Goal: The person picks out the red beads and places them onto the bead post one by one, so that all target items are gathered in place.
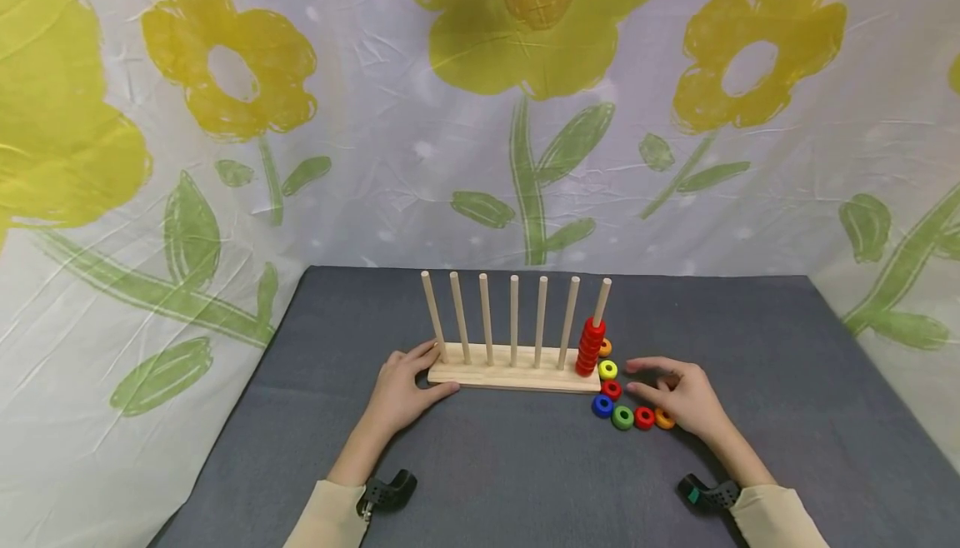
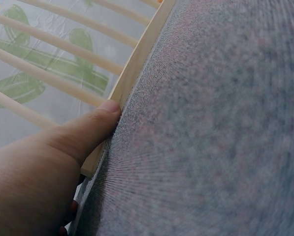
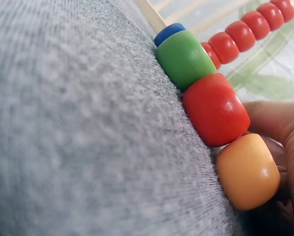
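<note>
A wooden stand (image 1: 495, 377) with a row of upright pegs sits on the table. Red beads (image 1: 590, 346) are stacked on its rightmost peg. My left hand (image 1: 401, 390) grips the left end of the base, thumb along the front edge and fingers behind. In the left wrist view the thumb (image 2: 90, 128) lies against the base. My right hand (image 1: 686, 398) hovers beside the loose beads, thumb and forefinger apart with nothing between them. Nearest to it are a red bead (image 1: 611, 390) and an orange bead (image 1: 664, 419); the right wrist view shows a green bead (image 3: 183, 59) farther along.
Other loose beads lie by the stand's right end: a yellow bead (image 1: 607, 370), a blue bead (image 1: 602, 406), a second red bead (image 1: 644, 418) and an orange bead (image 1: 605, 348) partly behind the stack. A dark grey cloth (image 1: 480, 465) covers the table. A flowered sheet (image 1: 360, 115) hangs behind.
</note>
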